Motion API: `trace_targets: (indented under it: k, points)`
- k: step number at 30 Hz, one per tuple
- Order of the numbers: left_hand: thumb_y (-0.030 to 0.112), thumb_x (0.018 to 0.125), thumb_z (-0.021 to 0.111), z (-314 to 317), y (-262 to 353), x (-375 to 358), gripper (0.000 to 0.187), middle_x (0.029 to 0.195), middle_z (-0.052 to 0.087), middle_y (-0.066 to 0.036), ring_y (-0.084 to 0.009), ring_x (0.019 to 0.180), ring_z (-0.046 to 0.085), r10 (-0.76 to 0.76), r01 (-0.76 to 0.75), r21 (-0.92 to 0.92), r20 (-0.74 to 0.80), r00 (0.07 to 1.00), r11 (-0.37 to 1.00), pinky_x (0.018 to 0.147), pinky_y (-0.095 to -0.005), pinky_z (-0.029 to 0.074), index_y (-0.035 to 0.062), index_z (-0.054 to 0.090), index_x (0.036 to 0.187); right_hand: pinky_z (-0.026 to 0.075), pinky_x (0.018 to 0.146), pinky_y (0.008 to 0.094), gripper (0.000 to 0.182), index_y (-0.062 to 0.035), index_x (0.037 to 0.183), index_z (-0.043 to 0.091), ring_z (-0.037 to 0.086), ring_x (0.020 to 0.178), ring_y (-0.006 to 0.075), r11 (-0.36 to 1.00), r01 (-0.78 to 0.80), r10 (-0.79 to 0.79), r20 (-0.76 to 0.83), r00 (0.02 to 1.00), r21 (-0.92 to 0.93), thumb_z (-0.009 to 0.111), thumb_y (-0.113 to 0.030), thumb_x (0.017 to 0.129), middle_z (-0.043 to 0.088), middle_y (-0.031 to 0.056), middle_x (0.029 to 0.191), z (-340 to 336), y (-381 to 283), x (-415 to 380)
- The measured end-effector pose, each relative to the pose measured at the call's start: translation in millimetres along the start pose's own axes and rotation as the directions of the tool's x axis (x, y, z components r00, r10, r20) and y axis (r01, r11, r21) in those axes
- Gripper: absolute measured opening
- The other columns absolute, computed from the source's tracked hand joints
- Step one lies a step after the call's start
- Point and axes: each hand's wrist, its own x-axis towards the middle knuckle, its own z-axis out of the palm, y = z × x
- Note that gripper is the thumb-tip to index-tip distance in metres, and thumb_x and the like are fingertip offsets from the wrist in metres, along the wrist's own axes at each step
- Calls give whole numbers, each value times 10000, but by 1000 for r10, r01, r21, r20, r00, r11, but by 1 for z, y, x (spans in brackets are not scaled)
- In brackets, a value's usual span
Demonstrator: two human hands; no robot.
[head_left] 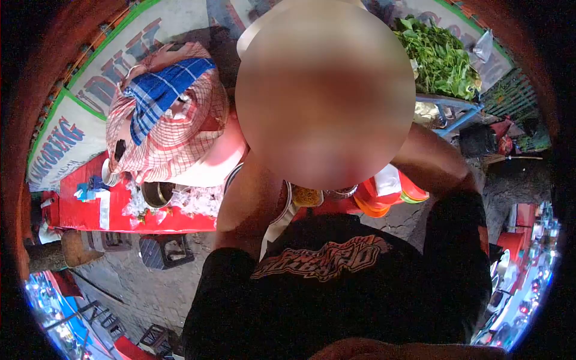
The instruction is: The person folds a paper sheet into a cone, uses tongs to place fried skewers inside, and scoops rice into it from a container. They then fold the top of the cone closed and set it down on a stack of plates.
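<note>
A large blurred disc covers the middle of the head view and hides both of my hands. My left forearm [249, 198] reaches up into it from a black sleeve, and my right forearm [435, 159] enters from the other side. What the hands hold or touch cannot be seen. Just below the blur, between the arms, a container with yellow-brown food [307, 197] peeks out. Stacked orange, red and green plates [373, 207] are near my right forearm, with something white [387, 181] on top. Clear plastic bags [198, 201] are beside my left forearm.
A red-covered table [84, 210] carries a metal pot [157, 193] at left. Behind it is a large bundle under red-checked cloth [201, 129], topped by a blue checked cloth [165, 90]. Leafy greens [441, 63] lie at upper right. A dark plastic stool [165, 252] stands on the ground.
</note>
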Motion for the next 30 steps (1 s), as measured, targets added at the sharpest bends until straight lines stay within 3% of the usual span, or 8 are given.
trace_targets:
  k: [2, 3, 8, 11, 16, 19, 24, 30]
  points:
    - [513, 933, 438, -11, 3, -1, 533, 1188, 613, -130, -325, 1111, 588, -19, 20, -47, 31, 999, 999, 1005, -448, 461, 88, 570, 1225, 497, 919, 450, 428, -73, 1317, 510, 634, 1057, 342, 996, 73, -55, 265, 963, -59, 477, -158, 899, 641, 205, 1124, -45, 6, 8]
    - [531, 936, 425, -13, 3, 5, 553, 1205, 604, -133, -326, 1121, 584, -11, 10, -48, -14, 1000, 999, 993, -456, 471, 89, 566, 1236, 498, 906, 460, 448, -60, 1319, 501, 635, 1055, 345, 971, 218, -229, -111, 967, -99, 511, -149, 881, 642, 206, 1119, -28, 25, 5]
    - [572, 942, 403, 4, 1, -1, 602, 1217, 596, -142, -328, 1109, 595, 19, -29, -52, -178, 984, 998, 944, -485, 508, 82, 549, 1259, 530, 830, 454, 531, -56, 1319, 504, 640, 1021, 357, 994, 27, -1, 237, 971, -106, 607, -164, 810, 652, 197, 1106, -37, 30, 0]
    - [556, 944, 401, 0, 3, 8, 583, 1173, 619, -145, -329, 1073, 613, -3, 0, -166, -16, 1000, 986, 929, -483, 515, 80, 557, 1243, 537, 807, 447, 520, -51, 1320, 498, 646, 983, 366, 964, -62, 60, -19, 998, -259, 584, -130, 813, 656, 192, 1101, -47, 27, -7]
    - [536, 945, 363, -2, 1, 2, 583, 1147, 636, -140, -330, 1045, 626, -55, 41, -144, -99, 994, 989, 883, -493, 535, 76, 547, 1252, 531, 835, 442, 484, -82, 1273, 575, 648, 994, 325, 960, 111, -74, 151, 986, -258, 572, -80, 788, 659, 158, 1109, -31, 37, -6]
    - [535, 941, 359, 1, 9, 5, 589, 1170, 629, -139, -333, 1076, 617, -31, 19, -89, -131, 991, 996, 895, -499, 530, 83, 532, 1275, 512, 875, 435, 495, -112, 1273, 590, 645, 1012, 315, 947, 316, -318, -27, 948, -60, 594, -79, 779, 665, 122, 1133, -76, 49, -7]
    - [548, 932, 368, 18, 5, -3, 609, 1271, 581, -147, -364, 1146, 585, -98, 81, -96, -186, 978, 992, 965, -527, 488, 105, 492, 1331, 408, 985, 347, 465, -205, 1218, 658, 550, 1071, 239, 867, 410, -301, 359, 884, -282, 574, -53, 786, 686, 24, 1119, -75, 88, 5]
    - [590, 915, 390, 13, 8, 2, 631, 1255, 583, -155, -372, 1112, 591, -130, 116, -167, -74, 989, 979, 951, -531, 489, 119, 501, 1319, 464, 899, 400, 424, -211, 1216, 649, 606, 1056, 270, 923, 317, -214, 396, 893, -216, 551, -77, 826, 681, 87, 1055, -63, 54, 10]
